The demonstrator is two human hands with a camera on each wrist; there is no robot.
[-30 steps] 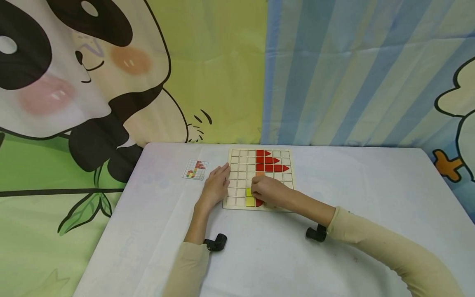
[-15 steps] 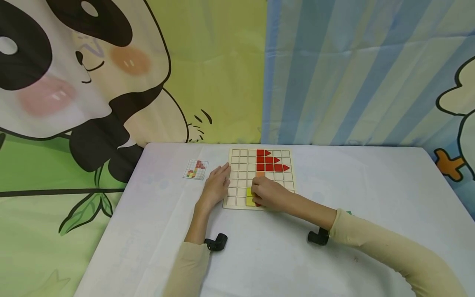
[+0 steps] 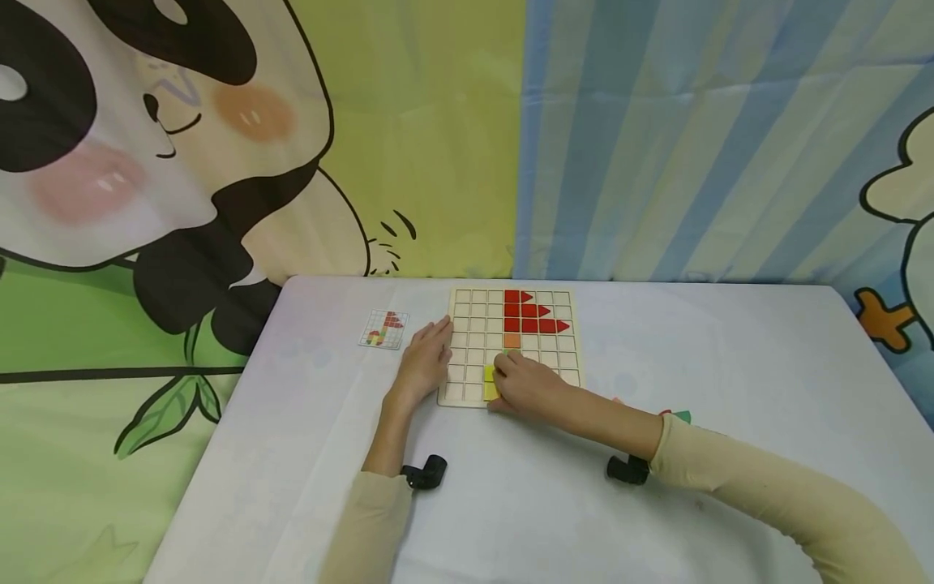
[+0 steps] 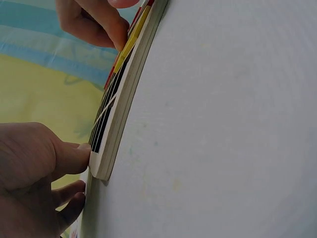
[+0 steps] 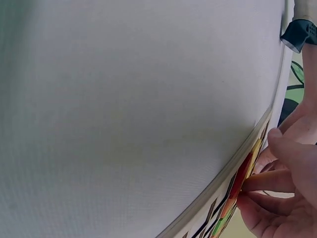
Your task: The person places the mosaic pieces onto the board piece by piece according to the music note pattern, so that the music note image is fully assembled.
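A wooden grid board [image 3: 467, 332] lies on the white table, partly filled with coloured tiles. Flat along the board's left edge is my left hand [image 3: 425, 357], its thumb touching the rim in the left wrist view. Over the lower middle squares, my right hand [image 3: 531, 384] touches the tiles with its fingertips, thumb apart from them. Beside those fingers sits a yellow tile [image 3: 490, 381]. Red [image 5: 241, 174] and green [image 5: 216, 227] tiles lie below them in the right wrist view. Above run an orange tile [image 3: 512, 341] and rows of red tiles [image 3: 538, 326]. My hand hides several squares.
A small pattern card [image 3: 383, 329] lies left of the board. Green [image 3: 683, 416] and red pieces show partly behind my right forearm. A black wrist camera [image 3: 425, 472] sits on each wrist. A printed cloth [image 3: 423, 146] hangs behind the table's back edge.
My right thumb has moved out from the fingers towards the board's front edge, and the fingers have shifted slightly. A bit of green now shows above them. My left hand stays put.
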